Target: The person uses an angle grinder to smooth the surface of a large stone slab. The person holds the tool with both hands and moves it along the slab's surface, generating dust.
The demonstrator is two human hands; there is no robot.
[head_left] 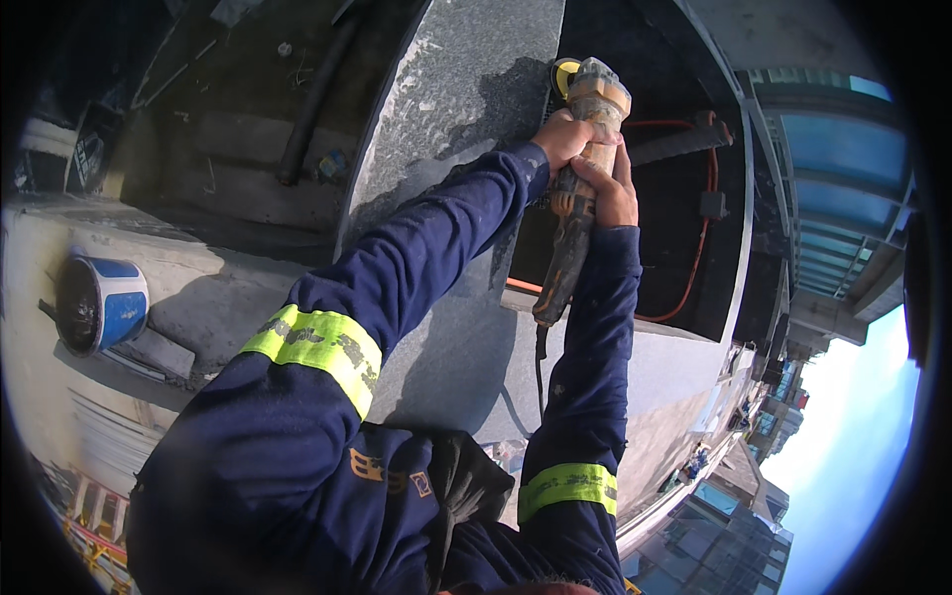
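Observation:
Both my hands are wrapped around a dusty, worn angle grinder (572, 243) with a tan and dark body. My left hand (561, 137) grips it close behind the head, and my right hand (613, 188) holds the barrel just below, from the right side. A yellow disc (564, 76) shows at the far left of the tool's head, beside the edge of a grey stone slab (436, 109). Whether the disc touches the stone, I cannot tell. From the grinder's rear end a black cord (540, 367) hangs toward me. Dark patches and my shadow cover parts of the slab.
Right of the grinder, an orange cable (706, 243) with a grey box runs through a dark recess, near a grey tube (664, 146). A blue and white bucket (122, 305) stands on the left ledge. A dark pipe (315, 109) crosses the recess at upper left. Buildings rise at right.

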